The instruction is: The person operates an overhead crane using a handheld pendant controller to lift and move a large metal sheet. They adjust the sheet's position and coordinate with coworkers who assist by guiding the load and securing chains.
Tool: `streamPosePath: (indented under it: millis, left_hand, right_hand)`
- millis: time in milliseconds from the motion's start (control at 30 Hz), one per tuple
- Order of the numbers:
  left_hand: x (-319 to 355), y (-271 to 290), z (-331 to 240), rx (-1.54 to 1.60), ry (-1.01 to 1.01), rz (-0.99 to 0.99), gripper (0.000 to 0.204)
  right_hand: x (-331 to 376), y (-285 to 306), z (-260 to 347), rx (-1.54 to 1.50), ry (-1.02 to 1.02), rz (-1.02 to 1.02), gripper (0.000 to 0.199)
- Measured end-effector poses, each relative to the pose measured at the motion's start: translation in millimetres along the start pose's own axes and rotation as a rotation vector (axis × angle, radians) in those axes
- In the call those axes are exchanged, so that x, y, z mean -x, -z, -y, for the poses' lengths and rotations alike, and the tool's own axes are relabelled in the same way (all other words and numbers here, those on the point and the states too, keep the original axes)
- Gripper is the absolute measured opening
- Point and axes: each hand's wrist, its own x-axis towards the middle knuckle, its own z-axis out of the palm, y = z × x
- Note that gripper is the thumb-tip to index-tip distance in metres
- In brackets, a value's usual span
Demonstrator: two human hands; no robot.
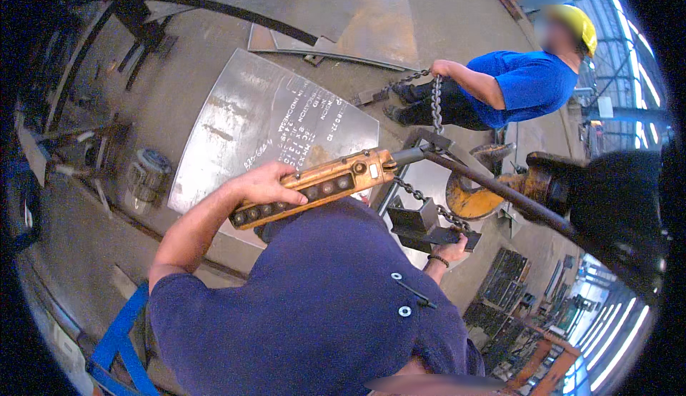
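My left hand point(268, 184) is wrapped round a long yellow crane pendant control point(371, 166) with a row of dark buttons, tilted across my front. A thick dark cable point(500, 190) runs from its upper end toward the right. Lower right, my right hand point(451, 247) grips the end of a dark angular metal lifting clamp point(416, 217). A chain point(413, 191) passes by this clamp. Close behind hangs a large yellow crane hook point(475, 197). Part of my right hand's fingers is hidden by the clamp.
A large steel plate point(229, 121) with white markings lies ahead. Beyond it, a co-worker point(525, 85) in a blue shirt and yellow helmet holds another chain point(436, 103). More plates point(386, 21) lie at the back; a blue metal frame point(123, 328) stands lower left.
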Motion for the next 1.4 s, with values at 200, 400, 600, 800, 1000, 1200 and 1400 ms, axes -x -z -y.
streamPosePath:
  millis: [200, 400, 600, 800, 1000, 1200, 1400]
  left_hand:
    - [-15.2, -3.7, 17.0, 0.115, -0.084, -0.058, 0.067]
    - [-22.1, -16.2, 19.6, 0.245, -0.181, -0.068, 0.065]
    - [-27.5, -44.9, 17.7, 0.646, -0.219, 0.026, 0.052]
    - [-43.5, -68.3, 17.0, 0.777, -0.17, 0.147, 0.046]
    - [-47.9, -76.9, 8.0, 0.785, 0.003, 0.326, 0.053]
    - [-50.8, -72.4, 15.7, 0.704, 0.032, 0.417, 0.048]
    - [-43.8, -60.0, 53.5, 0.644, 0.004, 0.258, 0.049]
  right_hand:
    - [22.1, 27.5, -16.2, -0.046, -0.059, -0.015, 0.026]
    - [74.1, 82.9, -35.1, -0.1, -0.08, -0.139, 0.029]
    - [123.0, 138.1, -60.2, -0.061, 0.008, -0.213, 0.023]
    - [183.4, 187.9, -64.1, 0.01, 0.136, -0.276, 0.02]
    - [253.7, 220.7, -71.4, 0.121, 0.134, -0.408, 0.026]
    - [277.7, 201.3, -95.5, 0.165, 0.212, -0.249, 0.02]
    - [282.6, 166.5, -143.8, 0.291, 0.303, -0.062, 0.017]
